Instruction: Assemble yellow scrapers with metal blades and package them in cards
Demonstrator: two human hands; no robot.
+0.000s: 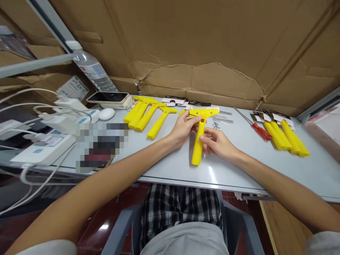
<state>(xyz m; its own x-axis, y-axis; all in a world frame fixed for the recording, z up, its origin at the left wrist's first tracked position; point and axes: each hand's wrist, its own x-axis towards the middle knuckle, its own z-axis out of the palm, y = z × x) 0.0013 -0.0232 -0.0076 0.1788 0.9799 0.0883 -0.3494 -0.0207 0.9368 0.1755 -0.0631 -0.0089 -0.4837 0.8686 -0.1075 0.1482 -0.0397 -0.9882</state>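
Note:
A yellow plastic scraper (197, 148) is held over the table with its wide head away from me and its handle towards me. My left hand (184, 128) grips the scraper just below the left side of its head, with the thumb on the neck. The fingers of my right hand (217, 142) are closed on the handle from the right. Two screws show in the head, and a pale strip runs along its front edge. Behind my right hand lie thin metal blades (223, 120) and a little heap of small screws (216, 126).
Several yellow scrapers (158, 124) lie to the left, and several with black-and-white cards (294, 140) lie to the right. A red-handled screwdriver (261, 131) rests between. Packaging cards (174, 101), a phone (111, 97), a power strip (39, 150) and a bottle (92, 71) line the back and left.

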